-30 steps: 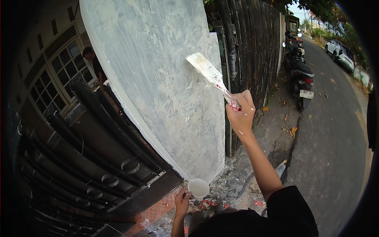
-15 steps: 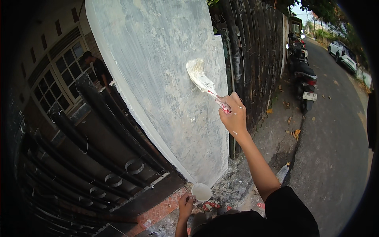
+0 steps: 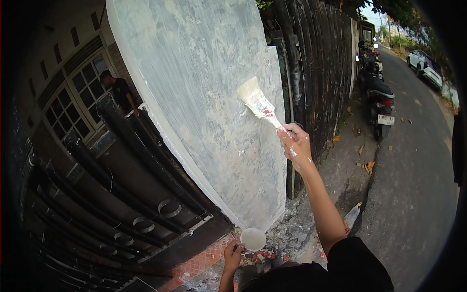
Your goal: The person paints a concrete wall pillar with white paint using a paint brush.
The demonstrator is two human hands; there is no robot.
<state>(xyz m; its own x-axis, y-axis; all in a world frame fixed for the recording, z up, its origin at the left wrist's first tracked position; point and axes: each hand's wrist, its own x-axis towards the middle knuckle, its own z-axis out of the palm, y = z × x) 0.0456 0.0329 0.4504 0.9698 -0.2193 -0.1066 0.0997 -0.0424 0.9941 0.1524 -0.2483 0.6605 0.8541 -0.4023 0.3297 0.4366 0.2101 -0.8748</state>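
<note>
My right hand (image 3: 296, 147) is closed round the red, paint-smeared handle of a wide paintbrush (image 3: 258, 100). White paint coats the bristles, which are at the surface of a grey-white wall pillar (image 3: 194, 97) with streaky, uneven paint. Specks of white paint dot the back of that hand. Low down near my body, my left hand (image 3: 233, 255) grips the rim of a small round white tub (image 3: 253, 239). Something pale covers the inside of the tub; how full it is I cannot tell.
A black metal gate (image 3: 131, 194) stands left of the pillar, a person in dark clothes (image 3: 121, 92) behind it. Right of the pillar runs a dark bamboo fence (image 3: 321, 68). A motorcycle (image 3: 381, 97) is parked along the road (image 3: 413, 160), and a white car (image 3: 424, 68) stands farther off.
The brush and my right hand have shifted slightly right and down, and the brush has turned a little. My left hand still holds the tub; the whole view has moved slightly.
</note>
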